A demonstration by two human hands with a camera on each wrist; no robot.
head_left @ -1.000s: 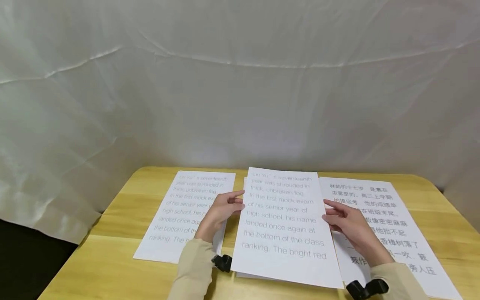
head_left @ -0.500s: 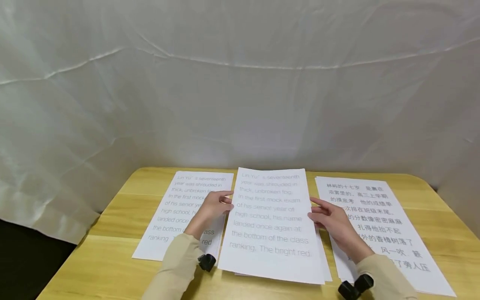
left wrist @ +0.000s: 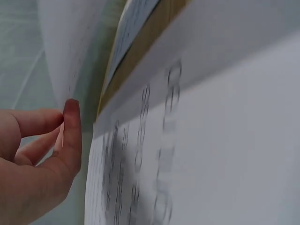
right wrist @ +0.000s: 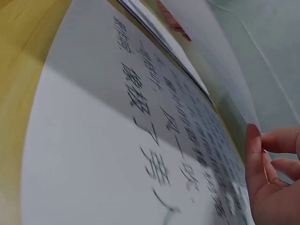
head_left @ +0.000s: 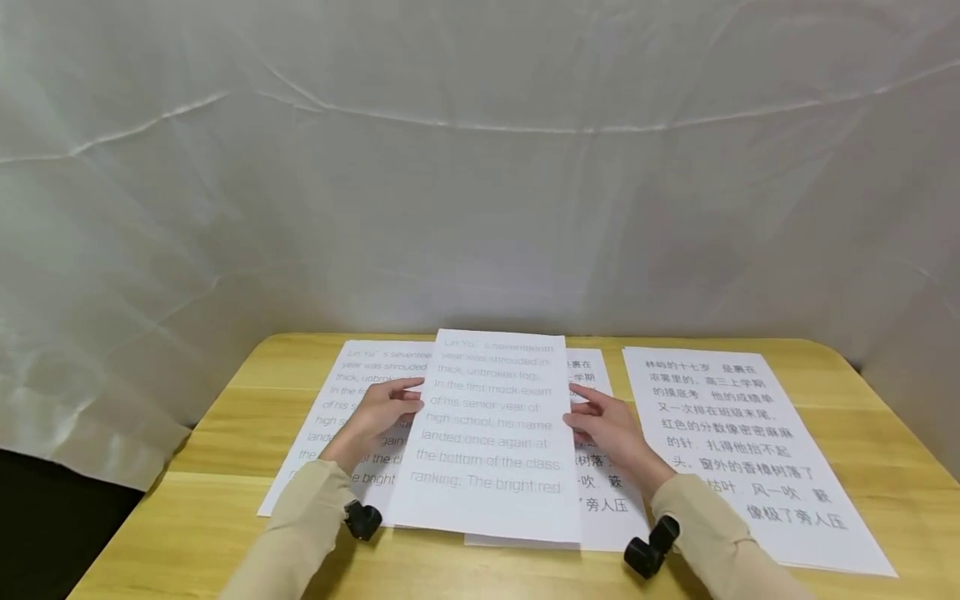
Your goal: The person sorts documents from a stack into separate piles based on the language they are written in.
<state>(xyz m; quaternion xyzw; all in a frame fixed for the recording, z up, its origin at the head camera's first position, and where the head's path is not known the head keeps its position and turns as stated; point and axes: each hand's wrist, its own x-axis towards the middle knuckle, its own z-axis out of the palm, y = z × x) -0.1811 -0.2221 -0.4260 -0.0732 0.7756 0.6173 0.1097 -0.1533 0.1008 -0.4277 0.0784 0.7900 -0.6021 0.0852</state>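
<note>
A printed sheet of paper (head_left: 487, 429) with English text is held up over the table, overlapping a left and a middle pile in the head view. My left hand (head_left: 375, 421) pinches its left edge between thumb and fingers. On the opposite edge, my right hand (head_left: 613, 432) pinches the sheet too. In the left wrist view, the raised sheet (left wrist: 70, 42) stands clear above the English-printed paper (left wrist: 225, 140) below. The right wrist view has Chinese-printed paper (right wrist: 89, 140) beneath the right hand (right wrist: 276, 183). The held sheet partly hides both piles.
Another pile of Chinese-printed paper (head_left: 750, 467) lies at the right of the wooden table (head_left: 202, 450). A pale cloth (head_left: 480, 208) hangs behind the table's far edge. Black wrist cameras (head_left: 363, 521) sit on both sleeves.
Both hands have carried the sheet leftward, from over the middle pile to partly over the left one. The Chinese print of the middle pile now shows at its right.
</note>
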